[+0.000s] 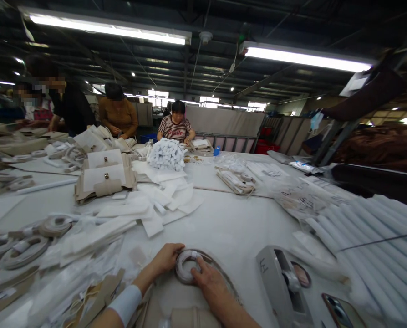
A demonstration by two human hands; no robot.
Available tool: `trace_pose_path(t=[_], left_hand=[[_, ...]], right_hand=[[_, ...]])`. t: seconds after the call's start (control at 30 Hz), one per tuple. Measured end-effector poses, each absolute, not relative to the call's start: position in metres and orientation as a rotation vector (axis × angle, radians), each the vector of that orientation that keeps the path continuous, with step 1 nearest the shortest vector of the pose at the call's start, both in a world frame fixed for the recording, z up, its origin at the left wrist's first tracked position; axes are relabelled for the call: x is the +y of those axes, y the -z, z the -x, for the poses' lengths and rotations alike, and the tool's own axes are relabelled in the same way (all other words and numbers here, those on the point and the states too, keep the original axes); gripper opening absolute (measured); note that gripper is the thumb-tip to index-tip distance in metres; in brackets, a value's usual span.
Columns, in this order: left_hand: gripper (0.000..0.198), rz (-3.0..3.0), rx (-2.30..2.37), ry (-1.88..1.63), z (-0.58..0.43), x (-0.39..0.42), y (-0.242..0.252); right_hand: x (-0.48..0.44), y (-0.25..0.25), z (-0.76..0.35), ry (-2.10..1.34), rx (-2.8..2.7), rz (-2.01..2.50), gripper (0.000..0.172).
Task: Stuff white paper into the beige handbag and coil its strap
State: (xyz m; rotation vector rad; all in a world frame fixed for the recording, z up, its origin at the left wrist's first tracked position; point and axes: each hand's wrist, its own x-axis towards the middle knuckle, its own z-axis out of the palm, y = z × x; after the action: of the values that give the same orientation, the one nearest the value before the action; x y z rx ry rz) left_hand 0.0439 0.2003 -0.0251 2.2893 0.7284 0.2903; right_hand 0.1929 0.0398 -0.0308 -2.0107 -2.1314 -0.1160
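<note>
Both my hands are on a coiled roll of white strap [186,266] lying on the table close to me. My left hand [165,258] curls its fingers round the roll's left edge. My right hand [207,282] pinches the roll from the right, with the thumb on top. A beige bag piece [186,314] lies under and in front of the roll. A white band is round my left wrist.
A grey tape dispenser [283,282] and a phone [340,312] lie to the right, white rolled tubes [367,241] beyond. Strap coils [26,246] and white pieces [162,191] cover the left. Beige bags [104,177] are stacked farther back. Several people work at the far side.
</note>
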Motion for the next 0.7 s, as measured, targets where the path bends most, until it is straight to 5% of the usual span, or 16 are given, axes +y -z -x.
trace_pose_path(t=[0.2, 0.33, 0.7], left_hand=[[0.045, -2.285, 0.789, -0.222, -0.049, 0.204, 0.016], [0.066, -2.364, 0.822, -0.183, -0.062, 0.195, 0.012], [0.033, -2.436, 1.052, -0.123, -0.071, 0.173, -0.006]], right_hand=[[0.047, 0.041, -0.198, 0.382, -2.176, 2.012, 0.024], [0.045, 0.043, -0.198, 0.432, -2.171, 1.945, 0.028], [0.069, 0.067, -0.229, 0.512, -2.24, 1.64, 0.044]])
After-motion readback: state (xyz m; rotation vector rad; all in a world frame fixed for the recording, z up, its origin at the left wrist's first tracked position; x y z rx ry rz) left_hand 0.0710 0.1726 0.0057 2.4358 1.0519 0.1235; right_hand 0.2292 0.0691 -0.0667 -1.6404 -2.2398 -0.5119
